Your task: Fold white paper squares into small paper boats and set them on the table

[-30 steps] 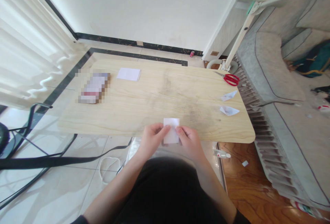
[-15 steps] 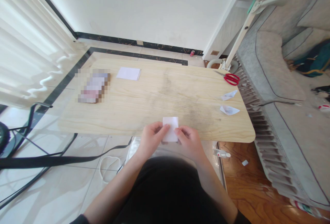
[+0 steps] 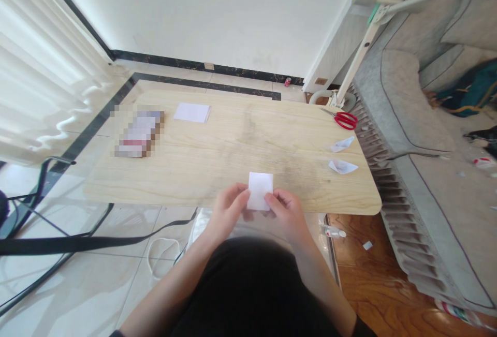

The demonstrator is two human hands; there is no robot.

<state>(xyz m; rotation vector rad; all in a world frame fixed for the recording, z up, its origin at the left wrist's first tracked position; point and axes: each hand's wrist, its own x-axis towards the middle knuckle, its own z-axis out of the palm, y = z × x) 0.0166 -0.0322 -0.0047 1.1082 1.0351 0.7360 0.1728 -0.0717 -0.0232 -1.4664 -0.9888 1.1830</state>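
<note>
From the head camera, the left hand (image 3: 229, 207) pinches the left edge of a small white paper (image 3: 261, 188), fingers curled, while the right hand (image 3: 286, 207) grips its lower right side — thumb on top. Any lettering on the box (image 3: 140, 135) at left is pixelated beyond reading. The paper sits between both hands, over the near edge of the table (image 3: 202, 161) — its top reaching past the thumbs.

hands (image 3: 228, 207) (image 3: 288, 208) 2 | held paper (image 3: 259, 191) 1 | pointed paper shapes (image 3: 342, 144) (image 3: 343, 166) 2 | scissors (image 3: 345, 120) 1 | paper stack (image 3: 191, 112) 1 | table (image 3: 186, 156) 1
</note>
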